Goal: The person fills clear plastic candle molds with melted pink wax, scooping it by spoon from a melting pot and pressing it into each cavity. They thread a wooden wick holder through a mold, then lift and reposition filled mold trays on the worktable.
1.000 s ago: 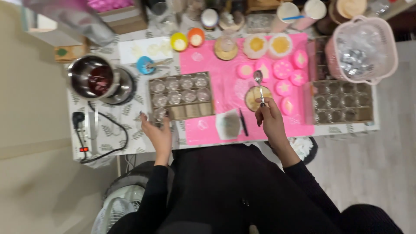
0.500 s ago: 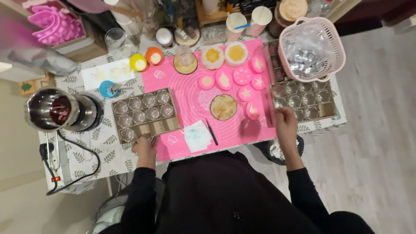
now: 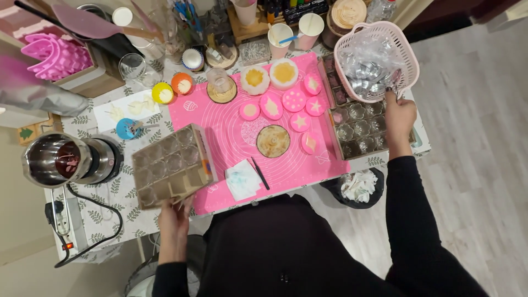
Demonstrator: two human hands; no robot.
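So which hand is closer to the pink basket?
Right. The right hand is at the pink basket's near rim; the left hand is far across, holding the cardboard tray.

The person wears a black long-sleeved top, plain and dark all over, with no pattern showing. The sleeves fit close along both forearms and end at the wrists, leaving the left hand point(image 3: 175, 212) and the right hand point(image 3: 400, 116) bare. The fabric looks soft and matte, with faint folds across the chest and at the elbows. A small dark fastening, perhaps a button, sits low on the middle of the front. No rings, watch or bracelet can be made out; the fingers are too small to tell more.
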